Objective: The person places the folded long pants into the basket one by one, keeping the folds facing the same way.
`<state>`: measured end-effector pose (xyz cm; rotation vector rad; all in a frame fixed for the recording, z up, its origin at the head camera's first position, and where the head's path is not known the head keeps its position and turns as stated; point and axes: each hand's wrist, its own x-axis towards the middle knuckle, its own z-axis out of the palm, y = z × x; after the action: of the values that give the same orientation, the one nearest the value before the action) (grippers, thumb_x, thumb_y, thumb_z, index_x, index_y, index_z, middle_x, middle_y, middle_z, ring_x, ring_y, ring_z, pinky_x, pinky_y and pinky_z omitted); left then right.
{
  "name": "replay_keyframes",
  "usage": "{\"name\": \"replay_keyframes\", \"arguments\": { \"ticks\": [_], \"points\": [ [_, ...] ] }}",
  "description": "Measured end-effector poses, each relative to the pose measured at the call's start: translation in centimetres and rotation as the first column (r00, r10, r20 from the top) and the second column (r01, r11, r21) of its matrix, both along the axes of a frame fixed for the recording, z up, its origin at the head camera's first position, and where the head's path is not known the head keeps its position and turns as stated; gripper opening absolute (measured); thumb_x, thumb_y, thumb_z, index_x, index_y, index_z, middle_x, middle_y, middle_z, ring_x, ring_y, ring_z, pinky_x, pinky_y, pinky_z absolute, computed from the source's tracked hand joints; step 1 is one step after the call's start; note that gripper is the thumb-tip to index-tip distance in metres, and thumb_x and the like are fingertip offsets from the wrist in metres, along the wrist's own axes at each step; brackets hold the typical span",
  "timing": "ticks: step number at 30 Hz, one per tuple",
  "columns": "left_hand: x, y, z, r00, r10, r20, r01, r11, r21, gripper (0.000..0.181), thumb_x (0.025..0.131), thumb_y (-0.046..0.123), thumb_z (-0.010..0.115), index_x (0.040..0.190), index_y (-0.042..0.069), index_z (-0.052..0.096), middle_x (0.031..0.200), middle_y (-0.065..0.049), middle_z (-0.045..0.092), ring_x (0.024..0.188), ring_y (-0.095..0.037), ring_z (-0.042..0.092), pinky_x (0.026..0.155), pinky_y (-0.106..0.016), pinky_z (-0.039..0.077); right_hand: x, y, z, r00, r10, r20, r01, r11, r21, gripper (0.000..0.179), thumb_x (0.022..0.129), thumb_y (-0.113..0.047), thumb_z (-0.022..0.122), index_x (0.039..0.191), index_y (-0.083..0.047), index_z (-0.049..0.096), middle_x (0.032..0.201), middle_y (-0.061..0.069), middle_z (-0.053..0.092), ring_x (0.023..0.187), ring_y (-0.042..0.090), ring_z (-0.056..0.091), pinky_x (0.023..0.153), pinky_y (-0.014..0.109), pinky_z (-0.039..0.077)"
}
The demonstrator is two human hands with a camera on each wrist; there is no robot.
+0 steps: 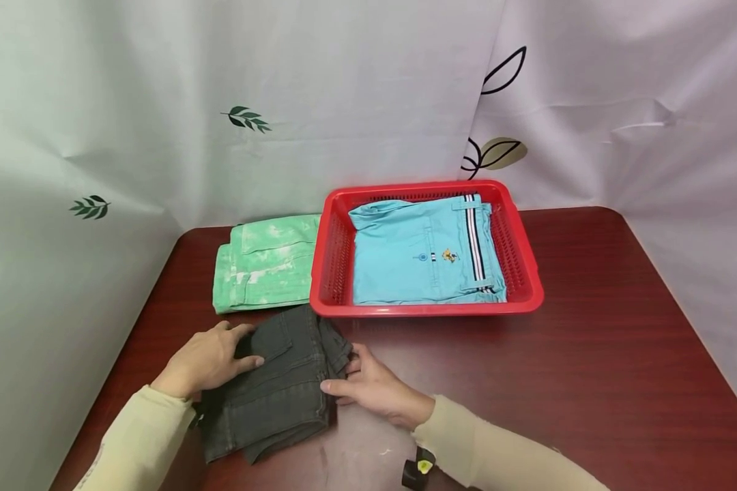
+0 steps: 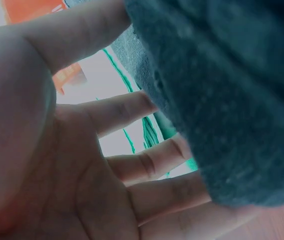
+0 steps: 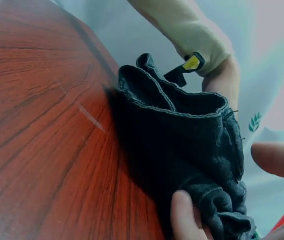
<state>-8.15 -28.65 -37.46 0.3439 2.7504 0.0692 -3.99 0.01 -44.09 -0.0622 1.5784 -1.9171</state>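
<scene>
A folded pair of dark grey jeans (image 1: 276, 382) lies at the front left of the table in the head view, slightly askew. My left hand (image 1: 211, 358) holds its left side, thumb on top. In the left wrist view, the fingers (image 2: 147, 162) pass behind the dark cloth, their tips hidden. At the right side my right hand (image 1: 374, 385) grips the edge, its thumb on the upper layer and the other fingers partly hidden. The right wrist view shows open folds of the jeans (image 3: 177, 135) standing above the table, with a fingertip against the cloth.
Behind the jeans stands a red plastic basket (image 1: 426, 310) holding folded light blue trousers (image 1: 393, 259) with a striped waistband. Folded green and white trousers (image 1: 270, 266) lie left of it, touching or nearly touching its side. A pale patterned curtain (image 1: 368, 88) hangs around the dark red wooden table (image 1: 620, 341).
</scene>
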Motion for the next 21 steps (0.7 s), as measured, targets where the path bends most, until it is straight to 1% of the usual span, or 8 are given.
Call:
{"name": "replay_keyframes", "arguments": {
  "ticks": [3,6,8,11,14,17,19,21],
  "points": [
    [0.14,-0.04,0.04,1.0,-0.014,0.007,0.014,1.0,0.0,0.073,0.089,0.046,0.073,0.139,-0.003,0.054,0.119,-0.03,0.058,0.084,-0.04,0.065,0.078,-0.057,0.053,0.06,0.39,0.17,0.999,0.047,-0.025,-0.045,0.995,0.087,0.091,0.087,-0.012,0.079,0.153,0.007,0.018,0.132,0.024,0.047,0.118,0.033,0.054,0.099,0.049,0.048],
    [0.24,-0.02,0.12,0.999,-0.023,0.023,0.024,1.0,-0.006,0.07,0.091,0.044,0.071,0.139,-0.004,0.053,0.123,-0.031,0.058,0.095,-0.044,0.065,0.082,-0.058,0.052,0.13,0.73,0.27,0.994,0.096,-0.046,-0.087,0.982,0.167,0.103,0.083,-0.017,0.083,0.155,0.008,0.014,0.142,0.024,0.043,0.129,0.035,0.045,0.104,0.051,0.043],
    [0.26,0.02,0.16,0.999,-0.026,0.038,0.026,1.0,-0.012,0.069,0.093,0.043,0.069,0.14,-0.004,0.052,0.123,-0.032,0.058,0.098,-0.044,0.064,0.083,-0.058,0.052,0.17,0.84,0.36,0.991,0.12,-0.06,-0.107,0.976,0.192,0.108,0.08,-0.019,0.086,0.156,0.006,0.014,0.14,0.023,0.044,0.129,0.034,0.046,0.105,0.051,0.042],
    [0.18,0.07,0.16,0.998,-0.028,0.061,0.03,0.999,-0.025,0.068,0.095,0.04,0.068,0.144,-0.004,0.049,0.121,-0.031,0.058,0.092,-0.041,0.065,0.08,-0.056,0.053,0.3,0.87,0.51,0.979,0.163,-0.118,-0.13,0.96,0.249,0.114,0.074,-0.021,0.09,0.156,0.004,0.016,0.14,0.02,0.045,0.128,0.031,0.047,0.105,0.048,0.041],
    [0.07,0.1,0.11,0.997,-0.031,0.074,0.033,0.999,-0.036,0.067,0.097,0.038,0.066,0.145,-0.004,0.047,0.12,-0.03,0.059,0.091,-0.039,0.066,0.079,-0.055,0.053,0.56,0.73,0.59,0.968,0.195,-0.159,-0.147,0.951,0.273,0.12,0.07,-0.019,0.093,0.157,0.003,0.012,0.151,0.023,0.036,0.12,0.029,0.055,0.104,0.044,0.042],
    [-0.05,0.06,0.1,0.996,-0.03,0.082,0.033,0.999,-0.032,0.064,0.098,0.038,0.063,0.144,-0.005,0.048,0.121,-0.03,0.06,0.1,-0.043,0.064,0.083,-0.057,0.051,0.8,0.57,0.61,0.957,0.21,-0.199,-0.141,0.939,0.313,0.124,0.069,-0.018,0.094,0.157,0.004,0.011,0.158,0.025,0.027,0.114,0.027,0.059,0.104,0.041,0.043],
    [-0.15,-0.06,0.07,0.995,-0.032,0.092,0.034,0.999,-0.022,0.064,0.099,0.04,0.061,0.143,-0.006,0.049,0.122,-0.03,0.061,0.106,-0.045,0.062,0.087,-0.059,0.05,0.83,0.49,0.59,0.949,0.214,-0.23,-0.124,0.928,0.35,0.122,0.068,-0.018,0.094,0.157,0.004,0.014,0.157,0.024,0.03,0.116,0.029,0.059,0.105,0.042,0.043],
    [-0.25,-0.22,0.03,0.993,-0.025,0.113,0.026,1.0,-0.01,0.067,0.099,0.044,0.06,0.142,-0.007,0.049,0.123,-0.029,0.063,0.111,-0.047,0.061,0.09,-0.06,0.049,0.74,0.46,0.58,0.938,0.218,-0.27,-0.102,0.917,0.386,0.117,0.068,-0.02,0.094,0.156,0.004,0.021,0.152,0.022,0.04,0.119,0.025,0.056,0.106,0.042,0.042]
  ]
}}
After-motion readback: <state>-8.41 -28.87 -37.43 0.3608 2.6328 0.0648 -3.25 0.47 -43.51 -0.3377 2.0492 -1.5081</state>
